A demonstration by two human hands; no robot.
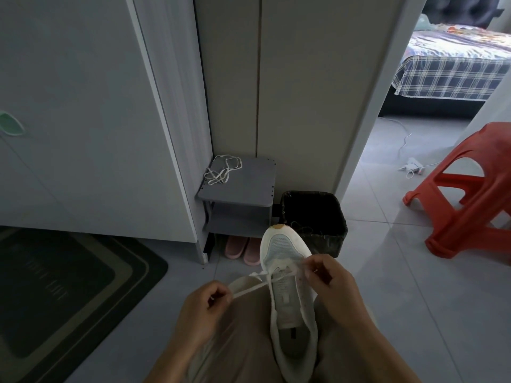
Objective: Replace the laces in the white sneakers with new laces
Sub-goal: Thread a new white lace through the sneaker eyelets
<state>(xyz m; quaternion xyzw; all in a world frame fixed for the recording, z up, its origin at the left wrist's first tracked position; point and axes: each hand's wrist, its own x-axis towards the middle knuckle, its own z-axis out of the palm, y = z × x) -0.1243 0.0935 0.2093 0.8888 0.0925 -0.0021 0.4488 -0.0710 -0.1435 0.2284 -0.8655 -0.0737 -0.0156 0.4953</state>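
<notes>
While white sneaker sits on lap, both hands pull on one lace

Sneaker lies between the person's thighs, toe pointing away, opening toward the body. Left hand is off to the shoe's left, apart from it, thumb and fingers pinching one end of the white lace. Lace runs taut from that hand to the front eyelets near the toe. Right hand is against the shoe's right edge at the same eyelets, fingers curled, pinching the lace's other part; exact grip blurred. Another loose lace lies tangled on the grey shelf beyond, beside a black bin.
</notes>
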